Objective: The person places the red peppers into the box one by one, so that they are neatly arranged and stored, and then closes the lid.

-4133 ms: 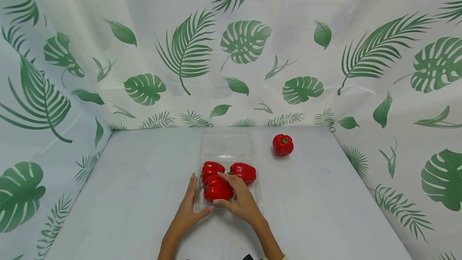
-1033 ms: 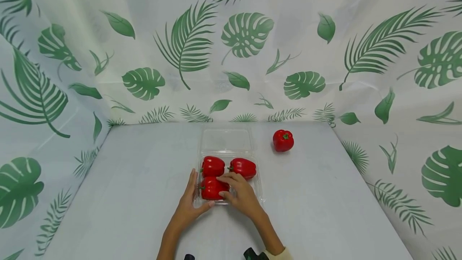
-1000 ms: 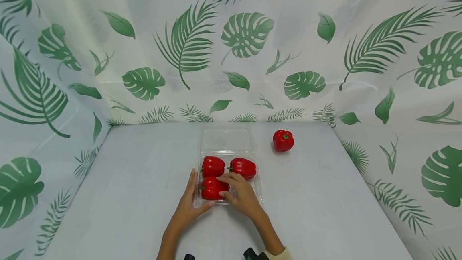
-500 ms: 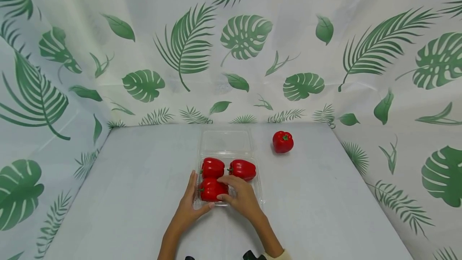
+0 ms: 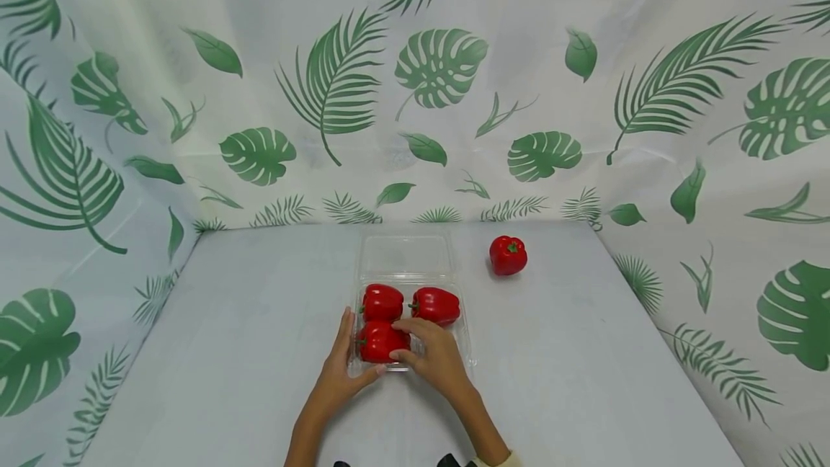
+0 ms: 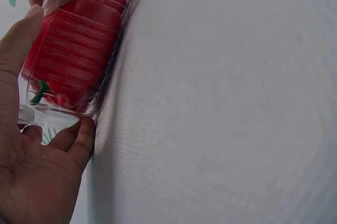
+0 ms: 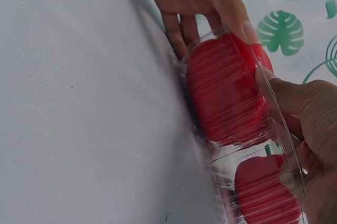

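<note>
An open clear plastic clamshell container [image 5: 462,334] holds three red bell peppers. In it lie a back-left pepper [image 5: 382,302], a right pepper [image 5: 436,305] and a front-left pepper [image 5: 382,342] on its side, its green stem pointing left. My left hand [image 5: 337,373] holds the container's front-left corner, fingers along the left wall and thumb at the front rim. With thumb and fingers, my right hand [image 5: 439,360] grips the right end of the front-left pepper. Through the ribbed wall, the left wrist view shows this pepper [image 6: 79,45] inside the container.
Another red bell pepper [image 5: 508,256] stands on the white table [image 5: 558,373], behind and to the right of the container. The clear lid [image 5: 405,256] lies folded back behind the tray. A white sheet with green leaf prints [image 5: 454,164] surrounds the table's back and sides.
Since the earliest frame, the front-left pepper has shifted slightly left and lower into the container, with my right hand still on it. My left hand has stayed at the corner.
</note>
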Demonstrator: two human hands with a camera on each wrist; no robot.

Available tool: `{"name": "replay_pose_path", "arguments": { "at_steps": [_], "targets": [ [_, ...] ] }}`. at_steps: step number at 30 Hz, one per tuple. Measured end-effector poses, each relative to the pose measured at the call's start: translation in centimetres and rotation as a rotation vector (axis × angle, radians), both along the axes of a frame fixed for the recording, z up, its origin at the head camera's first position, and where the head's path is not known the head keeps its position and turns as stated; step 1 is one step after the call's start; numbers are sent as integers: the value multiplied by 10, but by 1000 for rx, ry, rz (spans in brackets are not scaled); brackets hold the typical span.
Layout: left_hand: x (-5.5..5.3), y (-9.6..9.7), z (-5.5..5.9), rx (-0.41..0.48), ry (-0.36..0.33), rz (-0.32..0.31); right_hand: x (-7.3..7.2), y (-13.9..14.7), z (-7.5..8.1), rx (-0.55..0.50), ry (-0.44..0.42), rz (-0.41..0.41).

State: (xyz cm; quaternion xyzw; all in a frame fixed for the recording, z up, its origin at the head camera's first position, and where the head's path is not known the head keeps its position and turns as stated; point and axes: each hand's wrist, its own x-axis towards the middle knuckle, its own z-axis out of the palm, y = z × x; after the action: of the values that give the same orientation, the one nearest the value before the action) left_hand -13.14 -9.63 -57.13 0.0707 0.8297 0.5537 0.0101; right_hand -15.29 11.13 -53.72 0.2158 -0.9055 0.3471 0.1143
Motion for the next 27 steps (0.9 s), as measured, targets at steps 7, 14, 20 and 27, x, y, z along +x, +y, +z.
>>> {"name": "replay_pose_path", "arguments": {
  "at_steps": [7,14,20,27],
  "targets": [
    [0,0,0,4,17,-5,0,1,0,-10,12,19],
    [0,0,-2,-7,25,-1,2,2,3,-37,-33,16],
    [0,0,-1,-20,24,4,3,3,5,-126,-59,7],
    [0,1,-1,-16,4,14,4,7,7,-203,5,20]
  ]
}}
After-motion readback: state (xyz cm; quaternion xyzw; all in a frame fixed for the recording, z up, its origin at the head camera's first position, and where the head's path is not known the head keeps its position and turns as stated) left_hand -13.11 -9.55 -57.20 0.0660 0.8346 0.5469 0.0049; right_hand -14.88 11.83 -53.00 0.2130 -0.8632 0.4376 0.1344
